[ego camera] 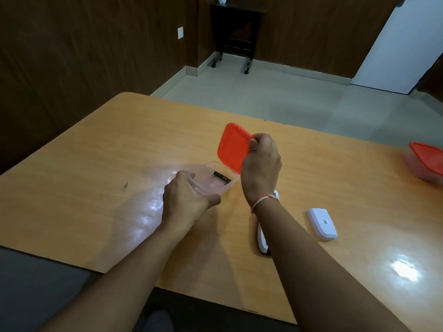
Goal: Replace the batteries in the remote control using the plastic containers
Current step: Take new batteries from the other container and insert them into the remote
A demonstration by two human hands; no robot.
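The left hand [189, 200] grips the clear container [211, 180]; the right hand [260, 164] pinches its orange lid [233, 147] (tilted up). A jerk could spill the battery [221, 177].

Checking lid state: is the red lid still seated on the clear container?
No, the right hand holds the red lid lifted off the clear container.

1. On the table [96, 164] in front of you, the open container [211, 180] sits near the middle, with batteries [221, 177] lying inside it.
2. Your left hand [187, 200] is at the container's near left corner.
3. Your right hand [261, 168], to the container's right, has the lid [233, 147] tilted up above its far right side.
4. The remote control [262, 238] lies under your right forearm, nearer you than the container.
5. The battery cover [322, 224] lies to the right of the remote.
6. A second container [426, 164] stands lidded at the table's far right edge.
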